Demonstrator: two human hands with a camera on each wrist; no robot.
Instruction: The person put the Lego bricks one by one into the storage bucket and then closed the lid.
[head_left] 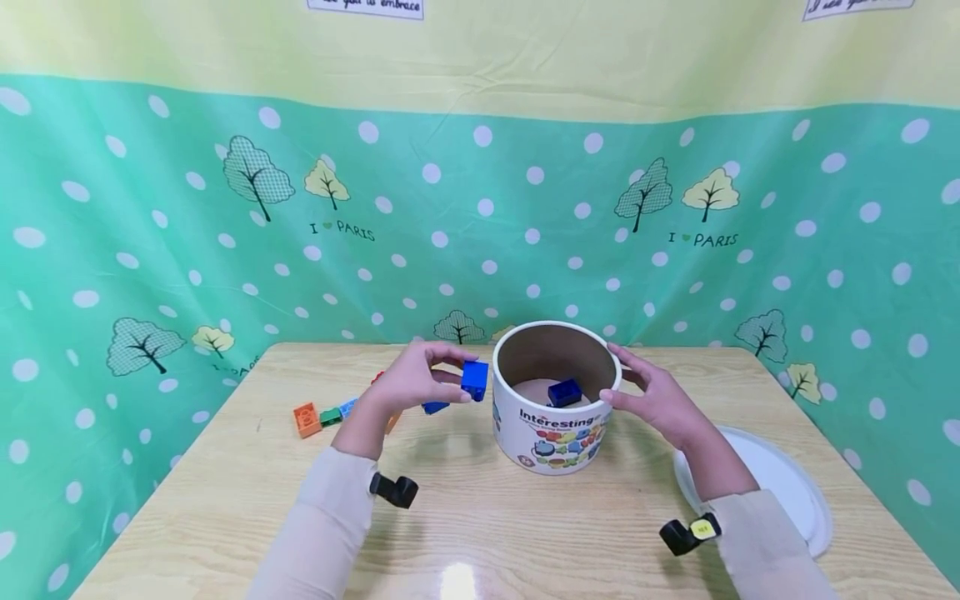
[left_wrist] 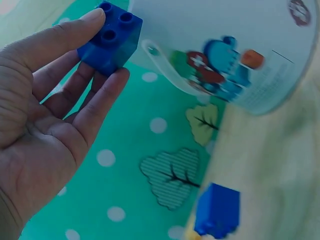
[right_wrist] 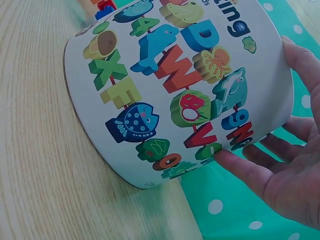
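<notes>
Between thumb and fingertips my left hand [head_left: 416, 383] pinches a blue toy building block [head_left: 475, 377], raised just left of the bucket's rim. In the left wrist view, the studs of this held block [left_wrist: 110, 36] face the camera. A round white bucket [head_left: 551, 437], printed with colourful pictures and "Interesting", stands without its lid. My right hand [head_left: 652, 396] holds the bucket's right side, with thumb and fingers spread at the rim and outer wall. Inside the bucket a dark blue block [head_left: 565, 392] lies on the bottom.
Left of the bucket, partly behind my left hand, lie an orange block [head_left: 307, 420], a green block [head_left: 330, 416], another blue block [head_left: 435, 407] and some red pieces. A white round lid [head_left: 780, 483] lies under my right forearm. A patterned green cloth [head_left: 480, 208] hangs behind the wooden table [head_left: 480, 533].
</notes>
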